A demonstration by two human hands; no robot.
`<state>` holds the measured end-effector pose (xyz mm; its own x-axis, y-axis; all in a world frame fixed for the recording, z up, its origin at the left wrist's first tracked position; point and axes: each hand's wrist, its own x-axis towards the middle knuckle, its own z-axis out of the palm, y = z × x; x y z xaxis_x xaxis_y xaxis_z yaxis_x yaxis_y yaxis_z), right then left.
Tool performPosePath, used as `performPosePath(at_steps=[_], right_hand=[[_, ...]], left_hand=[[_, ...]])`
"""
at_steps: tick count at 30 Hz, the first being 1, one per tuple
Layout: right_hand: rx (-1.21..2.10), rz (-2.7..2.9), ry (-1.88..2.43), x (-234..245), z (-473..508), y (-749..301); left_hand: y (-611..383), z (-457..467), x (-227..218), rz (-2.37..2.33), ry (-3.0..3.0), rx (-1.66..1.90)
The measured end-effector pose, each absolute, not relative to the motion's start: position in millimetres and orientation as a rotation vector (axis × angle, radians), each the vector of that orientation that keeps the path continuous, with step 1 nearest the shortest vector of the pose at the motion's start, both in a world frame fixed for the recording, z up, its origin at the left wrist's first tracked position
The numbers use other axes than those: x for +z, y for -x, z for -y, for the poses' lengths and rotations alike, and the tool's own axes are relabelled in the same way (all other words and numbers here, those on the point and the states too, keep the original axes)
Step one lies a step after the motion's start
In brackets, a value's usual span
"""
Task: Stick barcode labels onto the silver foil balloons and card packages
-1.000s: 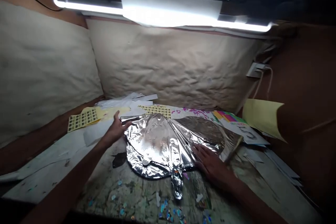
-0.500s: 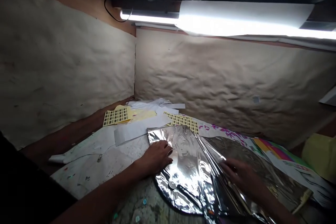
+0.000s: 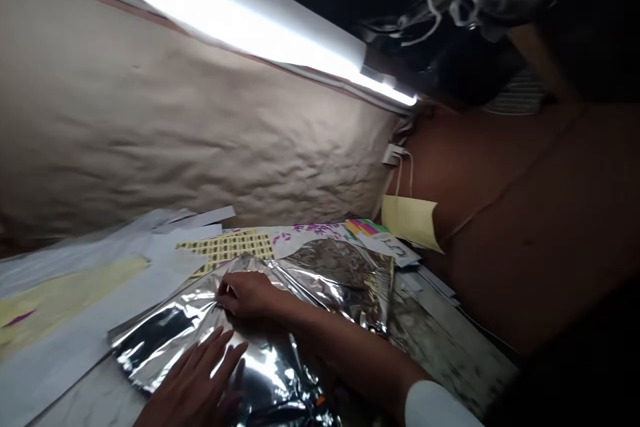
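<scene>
A flat, shiny silver foil sheet [image 3: 265,360] lies creased on the table under both hands. My left hand [image 3: 200,373] rests on its near part, palm down with the fingers spread. Just beyond it, my right hand [image 3: 245,293] has its fingertips closed in a pinch on the foil, where creases gather. To the right of the right hand, more crumpled foil [image 3: 335,273] extends over the table, darker and brownish in its reflections. The pinched edge itself is partly hidden by the fingers.
Yellow sticker sheets [image 3: 240,245] with dark printed squares lie behind the foil. White paper [image 3: 170,260] covers the left side. Colourful printed sheets [image 3: 385,240] and a yellow paper [image 3: 410,220] are at the back right. A bright tube light [image 3: 250,30] hangs above.
The view has swung to the right. My right hand has crossed leftward from the foil's right folds to pinch its upper part. My left hand now lies nearer, fingers spread.
</scene>
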<state>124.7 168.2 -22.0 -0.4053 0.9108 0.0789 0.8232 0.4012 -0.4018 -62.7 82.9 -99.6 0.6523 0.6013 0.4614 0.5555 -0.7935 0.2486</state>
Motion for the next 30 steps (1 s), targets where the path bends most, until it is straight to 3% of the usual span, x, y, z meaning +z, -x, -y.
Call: performPosePath(at_steps=[4, 9, 15, 24, 30], right_hand=[[0.652, 2.337, 1.335, -7, -134, -177], [0.225, 1.861, 1.593, -11, -41, -260], [0.08, 1.565, 1.739, -40, 49, -336], [-0.026, 1.601, 1.613, -60, 72, -351], [-0.008, 1.587, 1.583, -59, 71, -353]], left_hand=[[63, -80, -100, -0.711, -2.952, 0.973], [50, -60, -69, -0.723, -3.088, 0.993], [21, -31, -35, -0.611, -2.98, 0.732], [5, -27, -28, -0.609, -2.829, 0.57], [9, -38, -36, -0.584, -2.823, 0.729]])
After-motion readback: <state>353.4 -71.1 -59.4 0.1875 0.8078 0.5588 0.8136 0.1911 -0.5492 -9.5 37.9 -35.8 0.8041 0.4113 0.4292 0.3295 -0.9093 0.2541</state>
